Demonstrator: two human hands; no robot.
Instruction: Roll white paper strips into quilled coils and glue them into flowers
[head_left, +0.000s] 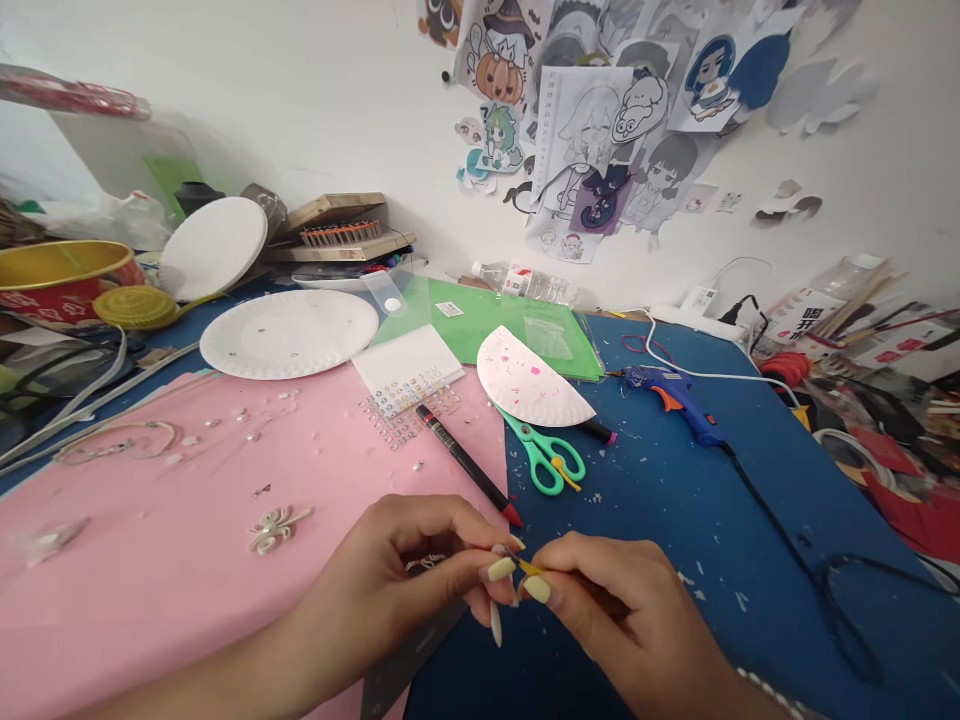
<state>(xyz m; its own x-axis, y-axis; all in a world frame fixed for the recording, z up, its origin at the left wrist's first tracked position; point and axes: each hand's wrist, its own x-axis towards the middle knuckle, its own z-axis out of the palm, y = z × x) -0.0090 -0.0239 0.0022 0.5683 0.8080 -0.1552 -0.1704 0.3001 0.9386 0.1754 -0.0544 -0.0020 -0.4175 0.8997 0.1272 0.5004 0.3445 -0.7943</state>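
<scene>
My left hand and my right hand meet low in the middle, over the edge of the pink sheet. Both are closed in a pinch around a very small piece, with a thin yellow strip showing between the fingertips. What the piece is I cannot make out. A small white curled paper shape lies on the pink sheet to the left of my left hand. A red and black pen lies just beyond my fingers.
Green scissors, a folded paper plate and a blue glue gun with its cord lie on the blue table. Farther back are a flat paper plate, a sticker sheet, a green mat and clutter along the wall.
</scene>
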